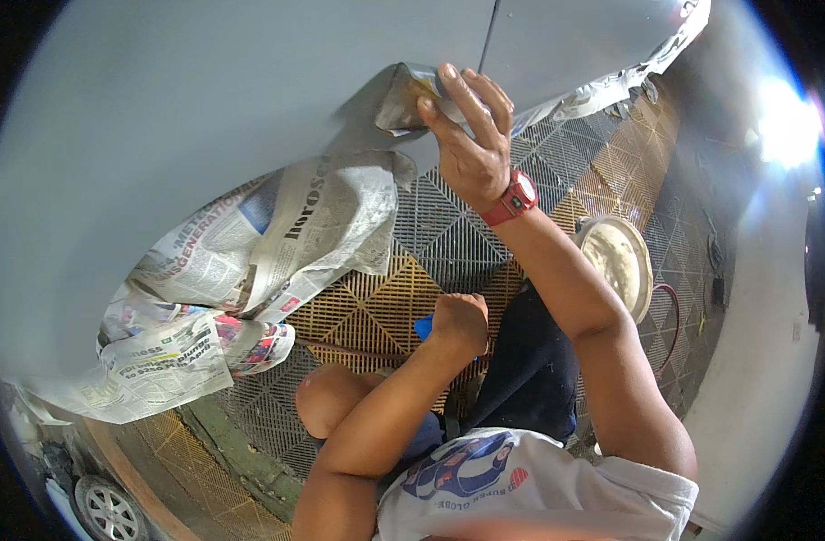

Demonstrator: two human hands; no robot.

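Observation:
My right hand (pixel 468 131), wearing a red watch (pixel 511 198), has its fingers on a wedge-shaped sanding block with worn paper (pixel 399 99), held against the grey painted body panel (pixel 232 72) near a narrow vertical seam. My left hand (pixel 459 323) is lower, over my lap, closed around a blue object (pixel 423 326) that is mostly hidden by the fingers. Crumpled newspaper masking (pixel 295 216) hangs along the panel's lower edge, left of my right hand.
A slatted floor mat (pixel 349 302) in grey and yellow lies beneath me. A round pail of cloudy liquid (pixel 610 261) stands right, by a dark red hose (pixel 674 325). A pale surface (pixel 737 361) borders the far right. A wheel (pixel 106 500) shows lower left.

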